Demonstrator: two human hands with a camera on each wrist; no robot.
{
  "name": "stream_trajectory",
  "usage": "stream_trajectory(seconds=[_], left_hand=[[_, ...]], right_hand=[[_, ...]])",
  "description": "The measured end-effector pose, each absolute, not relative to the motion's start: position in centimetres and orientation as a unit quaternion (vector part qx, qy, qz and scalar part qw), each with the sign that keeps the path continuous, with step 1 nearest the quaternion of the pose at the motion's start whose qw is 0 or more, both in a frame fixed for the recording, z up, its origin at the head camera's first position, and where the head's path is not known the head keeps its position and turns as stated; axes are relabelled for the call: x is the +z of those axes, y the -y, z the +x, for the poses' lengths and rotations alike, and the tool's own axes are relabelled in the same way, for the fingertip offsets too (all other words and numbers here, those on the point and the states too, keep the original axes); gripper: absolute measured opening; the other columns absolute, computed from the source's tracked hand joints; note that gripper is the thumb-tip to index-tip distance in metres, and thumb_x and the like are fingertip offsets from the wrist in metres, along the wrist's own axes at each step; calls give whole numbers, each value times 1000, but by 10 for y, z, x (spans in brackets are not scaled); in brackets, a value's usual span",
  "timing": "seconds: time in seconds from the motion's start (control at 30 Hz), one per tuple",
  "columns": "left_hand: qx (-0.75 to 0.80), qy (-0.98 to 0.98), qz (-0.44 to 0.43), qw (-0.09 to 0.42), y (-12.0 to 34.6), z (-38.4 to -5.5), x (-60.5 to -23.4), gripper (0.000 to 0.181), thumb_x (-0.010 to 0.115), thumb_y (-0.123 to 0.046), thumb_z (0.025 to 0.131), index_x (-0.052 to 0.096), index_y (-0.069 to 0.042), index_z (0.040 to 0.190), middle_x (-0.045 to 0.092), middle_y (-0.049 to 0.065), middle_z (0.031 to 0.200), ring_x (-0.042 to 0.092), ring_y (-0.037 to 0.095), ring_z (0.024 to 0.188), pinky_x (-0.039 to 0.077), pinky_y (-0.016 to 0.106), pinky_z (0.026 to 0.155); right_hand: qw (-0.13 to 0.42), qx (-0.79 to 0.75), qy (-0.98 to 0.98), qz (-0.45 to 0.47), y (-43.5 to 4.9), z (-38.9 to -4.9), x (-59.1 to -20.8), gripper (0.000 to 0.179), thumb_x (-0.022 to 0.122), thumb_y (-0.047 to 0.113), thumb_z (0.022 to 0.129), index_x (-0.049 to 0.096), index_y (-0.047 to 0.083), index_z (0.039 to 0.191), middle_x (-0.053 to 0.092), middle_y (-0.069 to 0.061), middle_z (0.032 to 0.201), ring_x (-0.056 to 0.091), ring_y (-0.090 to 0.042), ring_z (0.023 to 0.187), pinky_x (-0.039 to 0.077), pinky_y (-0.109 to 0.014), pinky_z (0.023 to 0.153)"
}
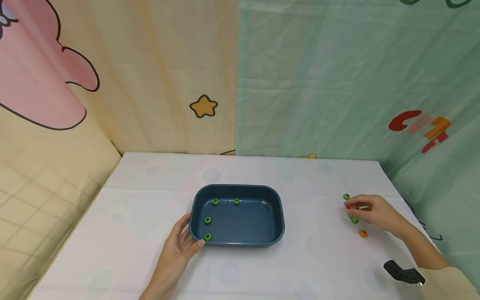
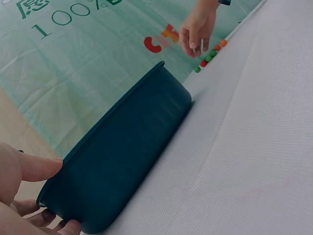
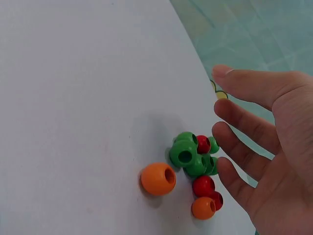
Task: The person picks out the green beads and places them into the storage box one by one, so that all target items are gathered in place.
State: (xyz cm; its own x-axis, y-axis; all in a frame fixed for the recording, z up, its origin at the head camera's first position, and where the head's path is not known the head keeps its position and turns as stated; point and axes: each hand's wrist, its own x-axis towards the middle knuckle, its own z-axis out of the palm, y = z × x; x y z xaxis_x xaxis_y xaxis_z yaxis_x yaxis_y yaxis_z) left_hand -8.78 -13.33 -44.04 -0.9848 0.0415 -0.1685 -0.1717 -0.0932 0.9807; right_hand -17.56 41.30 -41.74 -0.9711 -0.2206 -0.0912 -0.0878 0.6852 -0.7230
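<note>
A dark blue rectangular bin (image 1: 247, 225) stands on the white table, with several green beads (image 1: 208, 220) along its left side and back. My left hand (image 1: 173, 254) grips the bin's left front corner; in the left wrist view the thumb (image 2: 41, 168) is on the rim and other fingers are beneath it. My right hand (image 1: 380, 213) is at the right, over a cluster of green, red and orange beads. In the right wrist view its fingers are loosely bent and apart from the thumb, with no bead between them. An orange bead (image 3: 158, 179) lies nearest the camera, beside green beads (image 3: 184, 153).
A black device (image 1: 403, 273) is on my right forearm near the sleeve. Printed curtains (image 1: 318, 83) hang behind the table (image 1: 307, 266) and along its right side. The table's right edge runs close by the beads.
</note>
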Motion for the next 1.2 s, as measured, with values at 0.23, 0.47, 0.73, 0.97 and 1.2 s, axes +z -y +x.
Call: stream_trajectory(seconds=[0.23,0.47,0.73,0.97,1.2], left_hand=[[745,-661,-51,70,132,-89,-440,85,72,6,93,26,-12,161,24,10,167,34,33,148,47,24,103],[746,-660,-51,72,133,-89,-441,84,72,5,93,26,-13,161,23,10,167,33,33,149,47,25,103],[744,-662,-53,77,132,-89,-441,85,73,4,93,25,-13,162,22,9,168,32,33,149,47,26,104],[744,-661,-55,75,132,-89,-440,84,73,5,93,26,-13,161,24,10,167,35,32,148,47,25,104],[744,-662,-54,74,133,-88,-440,84,73,4,93,26,-13,161,24,10,167,34,32,148,46,25,104]], right_hand=[[41,-354,-929,-98,-432,-162,-427,26,78,15,94,75,0,115,71,-8,105,63,-4,88,57,-21,73],[-13,-316,-945,-84,-441,-154,-437,23,84,16,89,77,4,108,72,-6,105,61,4,89,51,-11,74],[-62,-315,-944,-75,-440,-146,-453,22,88,18,85,79,11,104,70,1,108,54,12,94,45,-7,75],[-109,-301,-942,-97,-432,-145,-461,24,93,14,78,80,16,98,69,-6,107,53,6,93,43,-9,72],[-114,-300,-941,-105,-431,-147,-463,22,91,13,80,78,18,97,68,-3,106,53,2,90,42,-10,71]])
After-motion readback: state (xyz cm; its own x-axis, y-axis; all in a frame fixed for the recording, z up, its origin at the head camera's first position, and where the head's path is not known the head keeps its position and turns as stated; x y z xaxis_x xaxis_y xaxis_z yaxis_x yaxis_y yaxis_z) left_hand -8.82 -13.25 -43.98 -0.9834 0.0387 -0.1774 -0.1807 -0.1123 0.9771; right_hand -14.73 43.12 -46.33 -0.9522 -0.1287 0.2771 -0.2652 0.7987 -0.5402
